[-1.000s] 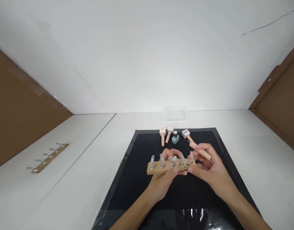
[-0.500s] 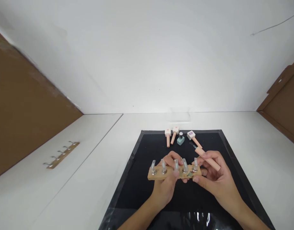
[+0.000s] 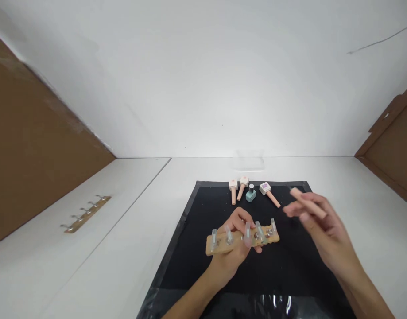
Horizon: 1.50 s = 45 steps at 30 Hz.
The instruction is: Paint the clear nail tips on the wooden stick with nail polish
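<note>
My left hand grips a wooden nail tip stand above the black mat. Several clear nail tips stand up from it on small metal holders. To the right, my right hand is lifted away from the stand. Between its fingers is a nail polish brush with a long peach cap handle, its bristle end pointing up and left and blurred. Past the hands lie white polish bottles with peach caps and a small teal bottle with a silver cap.
A second wooden stand with metal holders lies on the white table at left. A clear plastic tray sits behind the mat. Brown cardboard panels rise on both sides.
My right hand has moved away from the stand, to the right and slightly up, carrying the brush. The stand has tilted a little in my left hand.
</note>
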Available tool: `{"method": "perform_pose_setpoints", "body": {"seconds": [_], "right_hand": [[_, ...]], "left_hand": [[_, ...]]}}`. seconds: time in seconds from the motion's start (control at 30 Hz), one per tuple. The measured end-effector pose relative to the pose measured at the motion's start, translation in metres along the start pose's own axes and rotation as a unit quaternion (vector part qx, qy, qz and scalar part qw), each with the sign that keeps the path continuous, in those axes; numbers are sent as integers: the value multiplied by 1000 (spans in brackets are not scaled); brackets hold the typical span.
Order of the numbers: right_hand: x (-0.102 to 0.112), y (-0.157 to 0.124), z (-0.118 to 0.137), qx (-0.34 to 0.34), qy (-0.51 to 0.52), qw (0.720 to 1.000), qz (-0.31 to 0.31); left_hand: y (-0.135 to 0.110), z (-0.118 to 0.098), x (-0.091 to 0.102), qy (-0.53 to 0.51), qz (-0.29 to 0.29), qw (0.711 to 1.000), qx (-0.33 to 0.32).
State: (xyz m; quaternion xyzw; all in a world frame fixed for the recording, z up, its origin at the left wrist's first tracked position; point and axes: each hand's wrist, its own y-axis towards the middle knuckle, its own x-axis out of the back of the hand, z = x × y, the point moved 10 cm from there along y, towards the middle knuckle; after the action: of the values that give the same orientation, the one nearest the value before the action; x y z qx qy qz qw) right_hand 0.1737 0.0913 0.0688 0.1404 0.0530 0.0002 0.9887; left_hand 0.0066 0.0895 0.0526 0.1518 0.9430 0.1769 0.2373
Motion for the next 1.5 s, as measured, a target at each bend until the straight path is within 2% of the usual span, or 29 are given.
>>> {"method": "perform_pose_setpoints", "body": {"seconds": [0.07,0.1,0.2,0.3,0.47,0.6,0.7,0.8,0.87,0.97,1.07,1.23,1.4,1.5], "right_hand": [[18,-2,23,87,-20,995,-51],[19,-4,31,120,-22,991,-51],[-1,-13,42,163,-18,986,27],[-27,-20,44,163,-32,980,112],[-40,-21,45,162,-93,971,148],[-30,-18,43,169,-146,968,117],[-24,-18,44,179,-139,970,93],[-34,-21,46,182,-114,967,139],[-42,-22,46,178,-134,959,173],[-39,-19,47,178,-185,955,148],[-31,-18,51,194,-191,956,108],[-41,-18,52,196,-206,946,155],[-31,-16,55,207,-253,941,93],[-36,-18,54,203,-216,946,129]], "left_hand": [[1,-3,-4,49,11,999,-5],[1,-5,-7,81,20,996,-12],[1,-11,-18,179,47,982,-46],[1,-12,-25,244,68,964,-76],[-2,-8,-33,266,106,953,-102],[-6,1,-32,257,125,953,-98],[-8,5,-30,255,132,953,-93],[-9,7,-31,255,144,952,-87],[-9,9,-33,258,160,949,-80],[-10,10,-33,265,166,946,-82],[-10,11,-33,274,167,943,-86],[-10,16,-39,286,194,935,-75],[-13,19,-40,290,209,931,-67],[-12,19,-41,288,210,932,-67]]}}
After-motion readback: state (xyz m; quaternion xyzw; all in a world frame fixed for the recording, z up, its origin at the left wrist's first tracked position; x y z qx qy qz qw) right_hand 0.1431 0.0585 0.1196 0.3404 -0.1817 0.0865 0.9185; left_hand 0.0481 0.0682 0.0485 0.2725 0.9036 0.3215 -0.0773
